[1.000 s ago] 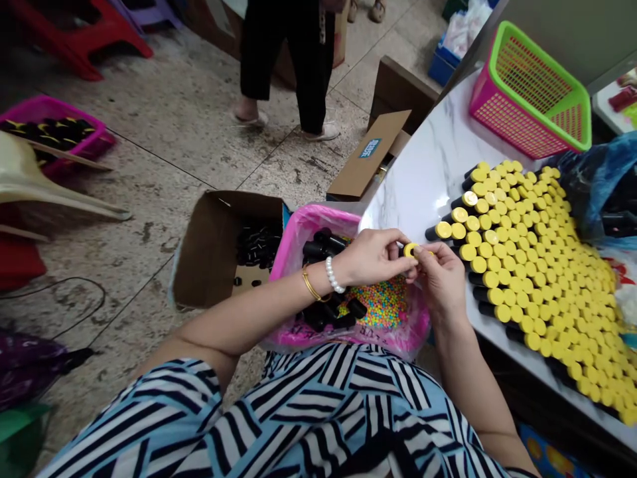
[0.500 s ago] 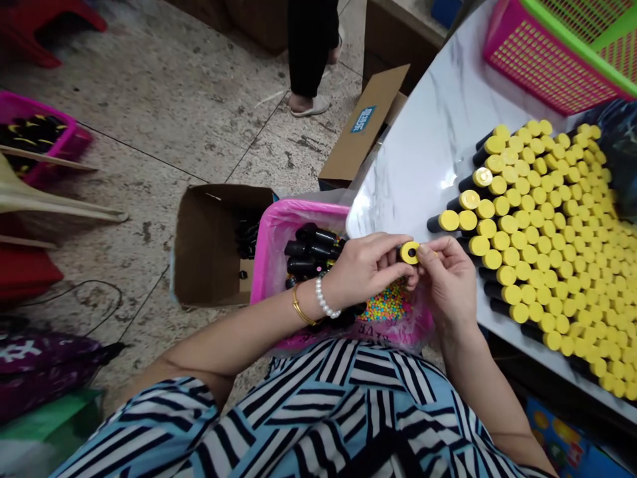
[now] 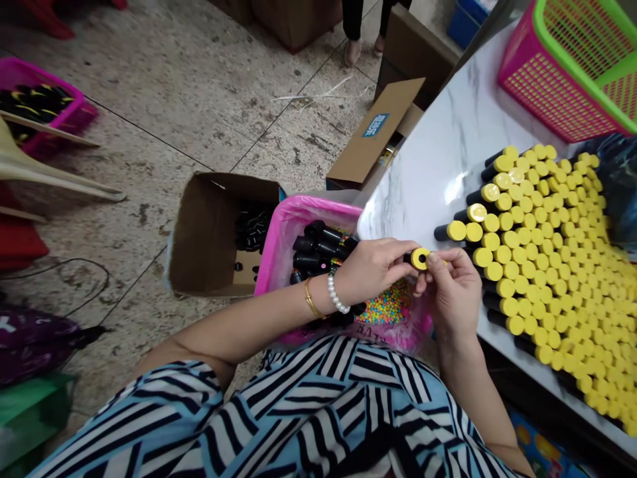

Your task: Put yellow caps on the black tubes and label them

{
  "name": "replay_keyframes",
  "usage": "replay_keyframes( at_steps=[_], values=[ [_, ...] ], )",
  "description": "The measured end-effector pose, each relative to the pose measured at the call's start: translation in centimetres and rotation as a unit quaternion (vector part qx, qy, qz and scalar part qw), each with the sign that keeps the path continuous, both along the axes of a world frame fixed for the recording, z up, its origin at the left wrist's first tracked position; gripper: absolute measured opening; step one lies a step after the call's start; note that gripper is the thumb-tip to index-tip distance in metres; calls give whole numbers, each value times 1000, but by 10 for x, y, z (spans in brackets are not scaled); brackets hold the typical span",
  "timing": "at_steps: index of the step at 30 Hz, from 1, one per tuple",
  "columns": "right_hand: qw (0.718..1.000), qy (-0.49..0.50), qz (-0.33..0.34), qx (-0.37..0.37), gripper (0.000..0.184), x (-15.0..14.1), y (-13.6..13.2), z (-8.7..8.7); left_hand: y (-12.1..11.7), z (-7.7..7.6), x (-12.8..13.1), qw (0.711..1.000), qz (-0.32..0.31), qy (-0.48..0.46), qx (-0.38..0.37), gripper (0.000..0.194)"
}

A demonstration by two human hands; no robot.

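Observation:
My left hand (image 3: pixel 368 272), with a pearl bracelet and a gold bangle at its wrist, is closed around a short black tube (image 3: pixel 419 259). The tube's yellow end faces up and has a dark round hole in it. Against that yellow end, the thumb and fingers of my right hand (image 3: pixel 456 285) are pinched together; what they hold is mostly hidden. Below both hands is a pink basin (image 3: pixel 271 265) lined with clear plastic. Black tubes (image 3: pixel 318 247) lie in its left part, and small multicoloured beads (image 3: pixel 385 305) fill the right.
Many yellow-topped black tubes (image 3: pixel 542 265) stand packed on the white marbled table (image 3: pixel 413 192). Behind them is a pink and green basket (image 3: pixel 552 79). A cardboard box (image 3: pixel 209 232) with small black parts sits left of the basin. Another person's feet (image 3: pixel 353 53) show at the far floor.
The hands stay together at the tube, and its holed yellow end has come into clearer view. The other person has walked farther off to the right. The camera view has shifted.

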State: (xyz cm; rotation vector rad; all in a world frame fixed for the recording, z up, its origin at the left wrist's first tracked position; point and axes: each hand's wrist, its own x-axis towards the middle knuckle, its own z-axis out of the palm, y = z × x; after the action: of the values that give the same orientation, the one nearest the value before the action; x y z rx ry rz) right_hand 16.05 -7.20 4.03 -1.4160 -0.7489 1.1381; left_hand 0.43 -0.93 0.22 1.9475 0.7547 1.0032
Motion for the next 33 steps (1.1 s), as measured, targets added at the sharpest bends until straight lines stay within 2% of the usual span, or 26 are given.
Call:
replay_keyframes(
  at_steps=[3,6,8,12,14,15,18,20,23,25,27,30,33],
  values=[
    [1000,-10,3,-6,23,0,-1,0,0,4,-1,1000,-8,-5,-25,21],
    [1000,-25,8,-12,24,0,-2,1,1,13,-2,990,-26,-23,-138,30],
    [999,-32,15,-17,24,0,-2,1,3,21,-1,971,-44,-37,-233,36],
    [998,-50,36,-24,23,0,0,2,8,31,3,914,-118,-67,-382,31],
    [997,-66,40,-24,23,0,2,2,8,30,6,891,-122,-80,-430,31],
    [996,-75,39,-22,23,0,2,2,6,27,7,888,-112,-88,-437,31],
    [995,-87,38,-9,24,-1,1,1,-3,15,8,899,-105,-114,-409,40],
    [996,-86,39,-2,24,0,-1,-1,-9,8,6,917,-109,-109,-368,49],
    [995,-93,19,16,26,0,-5,-4,-14,4,3,968,-69,-55,-235,64],
    [997,-67,5,34,25,1,-10,-7,-16,7,2,989,-38,-18,-139,54],
    [999,1,-7,44,25,3,-19,-9,-16,12,0,996,-32,1,-89,33],
    [994,102,-7,26,28,9,-29,-11,-10,19,-4,996,-65,22,-64,21],
    [991,132,30,-5,35,17,-29,-7,-1,23,-7,991,-115,51,-55,19]
  ],
)
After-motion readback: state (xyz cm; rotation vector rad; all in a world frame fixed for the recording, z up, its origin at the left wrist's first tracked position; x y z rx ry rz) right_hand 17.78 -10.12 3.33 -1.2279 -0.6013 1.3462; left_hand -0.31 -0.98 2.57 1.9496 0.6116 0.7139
